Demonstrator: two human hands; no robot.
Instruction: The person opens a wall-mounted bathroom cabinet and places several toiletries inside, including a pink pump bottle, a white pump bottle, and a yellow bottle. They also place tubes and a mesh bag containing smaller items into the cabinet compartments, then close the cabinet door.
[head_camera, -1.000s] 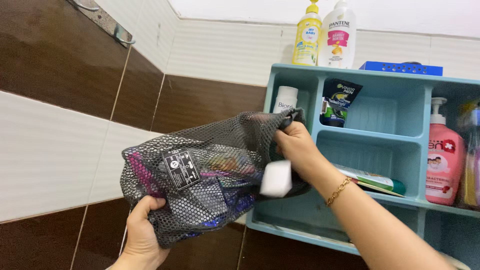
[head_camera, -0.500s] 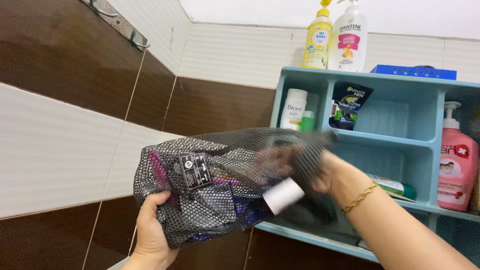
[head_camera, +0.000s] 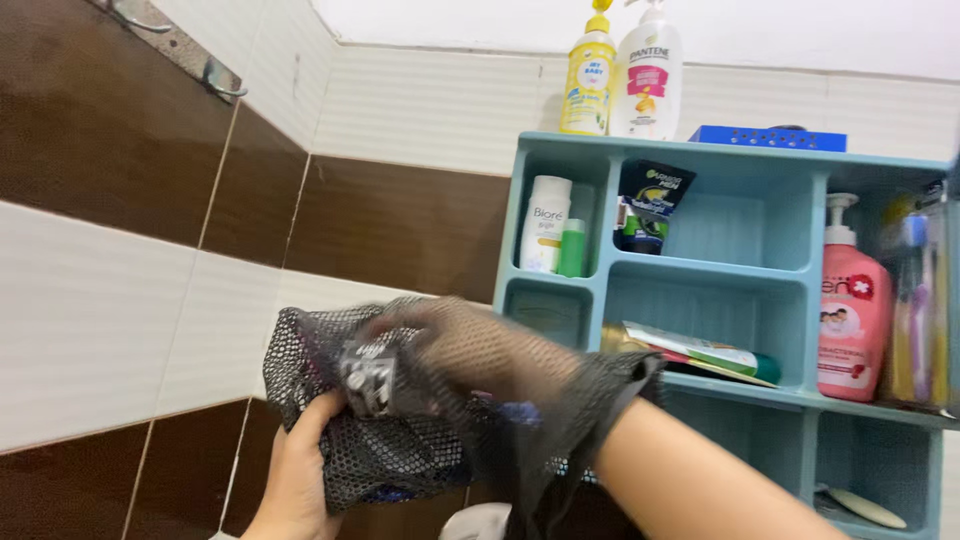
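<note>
A black mesh bag (head_camera: 400, 450) full of small toiletries hangs in front of the tiled wall. My left hand (head_camera: 300, 480) grips its lower left end from below. My right hand (head_camera: 470, 350) is pushed inside the bag through its mouth, and shows through the netting up to the wrist. Whether it holds anything in there is hidden. A dark tag on the bag sits just above my left thumb.
A teal wall shelf (head_camera: 815, 270) stands at right with a white tube (head_camera: 545, 225), a black tube (head_camera: 650, 205), a pink pump bottle (head_camera: 852, 305) and toothbrushes (head_camera: 915, 300). A yellow bottle (head_camera: 587, 75) and white pump bottle (head_camera: 647, 80) stand on top. Wall hooks (head_camera: 215, 80) are upper left.
My right hand left the bag's rim and went deep inside the mesh. The white block it held is gone from sight. The bag sank lower and the view shifted right.
</note>
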